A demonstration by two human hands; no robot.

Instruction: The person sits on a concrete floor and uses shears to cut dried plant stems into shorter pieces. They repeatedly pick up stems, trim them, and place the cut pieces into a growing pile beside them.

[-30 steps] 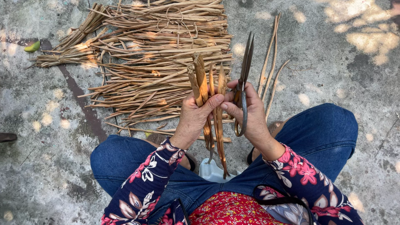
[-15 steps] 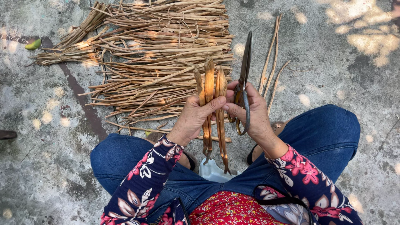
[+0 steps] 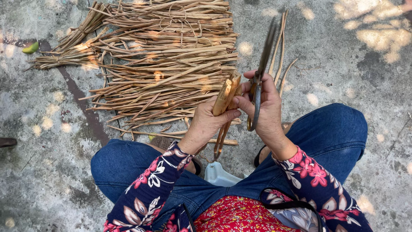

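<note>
The left hand (image 3: 205, 124) is clamped on a small bunch of dried stalks (image 3: 226, 99); the right hand (image 3: 266, 107) grips dark shears (image 3: 262, 64), blades seemingly together; trimming looks underway; squaring the stalk ends seems needed.

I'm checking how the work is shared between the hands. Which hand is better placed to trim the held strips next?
Probably the right hand: it already holds the scissors, blades pointing up beside the strips. The left hand has its grip around the small bundle of dried strips, holding them upright close to the blades.
</note>
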